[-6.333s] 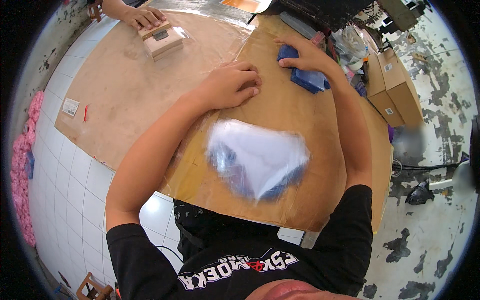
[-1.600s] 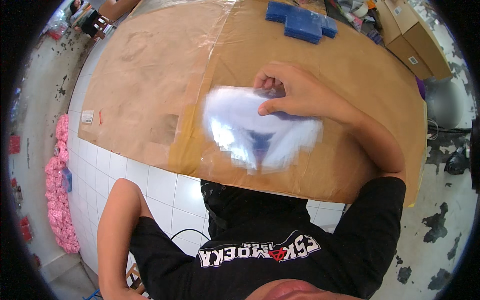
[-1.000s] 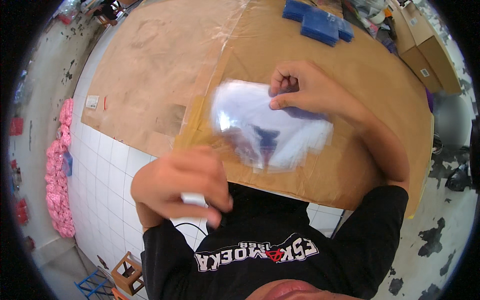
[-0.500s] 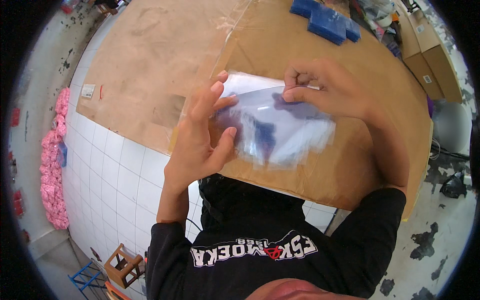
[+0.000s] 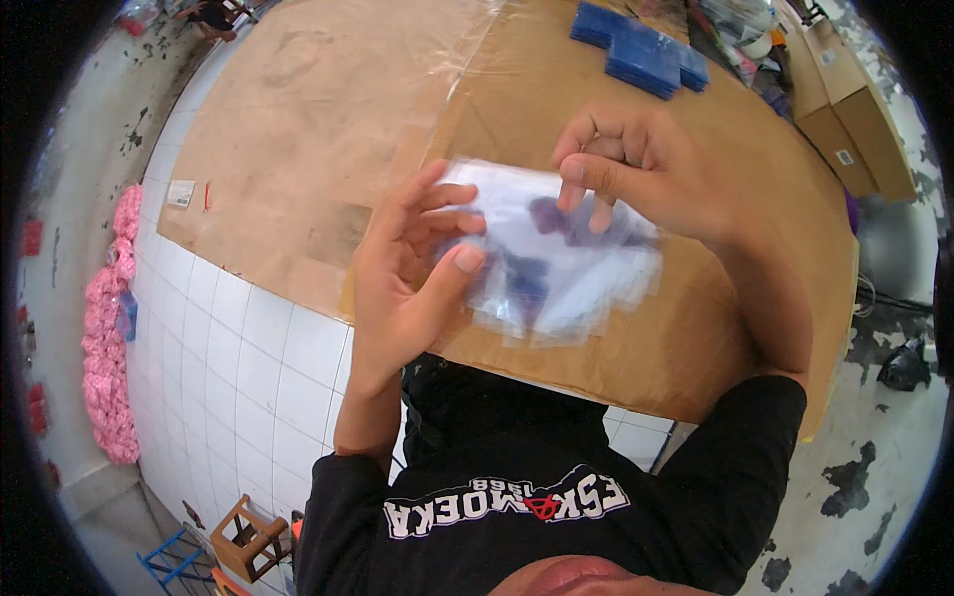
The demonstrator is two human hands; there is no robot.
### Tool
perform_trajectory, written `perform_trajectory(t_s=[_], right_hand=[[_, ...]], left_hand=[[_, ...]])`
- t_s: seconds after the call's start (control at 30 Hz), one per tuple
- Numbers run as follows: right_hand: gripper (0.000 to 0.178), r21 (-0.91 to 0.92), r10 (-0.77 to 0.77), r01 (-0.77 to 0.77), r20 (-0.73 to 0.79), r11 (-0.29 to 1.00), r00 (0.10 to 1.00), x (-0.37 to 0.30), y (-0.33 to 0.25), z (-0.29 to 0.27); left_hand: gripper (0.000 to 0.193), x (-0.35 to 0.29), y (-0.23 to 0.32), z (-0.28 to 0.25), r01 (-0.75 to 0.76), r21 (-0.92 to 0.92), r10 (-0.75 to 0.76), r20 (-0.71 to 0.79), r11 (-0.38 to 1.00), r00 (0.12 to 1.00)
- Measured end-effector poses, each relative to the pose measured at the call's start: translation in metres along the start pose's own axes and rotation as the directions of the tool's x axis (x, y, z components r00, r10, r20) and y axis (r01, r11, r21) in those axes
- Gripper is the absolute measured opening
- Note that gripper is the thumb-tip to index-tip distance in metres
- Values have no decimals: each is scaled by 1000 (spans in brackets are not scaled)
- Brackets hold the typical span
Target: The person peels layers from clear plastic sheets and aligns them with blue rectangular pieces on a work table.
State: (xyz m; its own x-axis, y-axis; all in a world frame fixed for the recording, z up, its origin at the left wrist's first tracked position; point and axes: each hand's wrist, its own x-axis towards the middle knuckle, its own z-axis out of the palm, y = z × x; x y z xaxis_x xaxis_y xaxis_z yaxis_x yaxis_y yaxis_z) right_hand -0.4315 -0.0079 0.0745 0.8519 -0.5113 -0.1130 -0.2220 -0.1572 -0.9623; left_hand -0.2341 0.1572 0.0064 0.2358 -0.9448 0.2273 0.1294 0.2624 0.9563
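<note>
A fanned pile of clear plastic sleeves (image 5: 581,283) lies on the brown cardboard tabletop in front of me. My left hand (image 5: 412,253) is at the pile's left edge, its thumb and fingers apart and bent, gripping nothing that I can see. Over the upper right part of the pile hovers my right hand (image 5: 636,164), slightly blurred, with loosely curled fingers and no sleeve visible between them. Dark reflections or shadows of the hands show on the shiny plastic.
Stacks of blue flat packets (image 5: 646,60) sit at the far right of the table (image 5: 328,109). Beyond the right edge stand cardboard boxes (image 5: 840,124). Pink bundles (image 5: 109,338) line the floor at left, and a wooden stool (image 5: 246,536) stands lower left.
My right hand has let go of the clear sleeve it was pinching, and that sleeve now lies flat on the pile. My left hand has shifted slightly right.
</note>
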Motion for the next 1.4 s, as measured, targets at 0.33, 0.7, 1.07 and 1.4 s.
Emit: perform_trajectory(t_s=[0.33,0.7,1.07,1.4], right_hand=[[18,45,-27,28,-32,999,999,-5,4,14],[20,25,-63,65,-50,998,997,-1,10,8],[22,76,-34,34,3,997,999,3,12,2],[19,185,66,-45,-109,982,992,6,17,5]], left_hand=[[15,11,12,15,175,124,-150,-190,977,970],[24,21,10,23,91,21,-88,-110,996,990],[21,23,2,1,-56,94,91,-421,994,903],[19,16,15,-51,-11,43,26,-362,999,932]])
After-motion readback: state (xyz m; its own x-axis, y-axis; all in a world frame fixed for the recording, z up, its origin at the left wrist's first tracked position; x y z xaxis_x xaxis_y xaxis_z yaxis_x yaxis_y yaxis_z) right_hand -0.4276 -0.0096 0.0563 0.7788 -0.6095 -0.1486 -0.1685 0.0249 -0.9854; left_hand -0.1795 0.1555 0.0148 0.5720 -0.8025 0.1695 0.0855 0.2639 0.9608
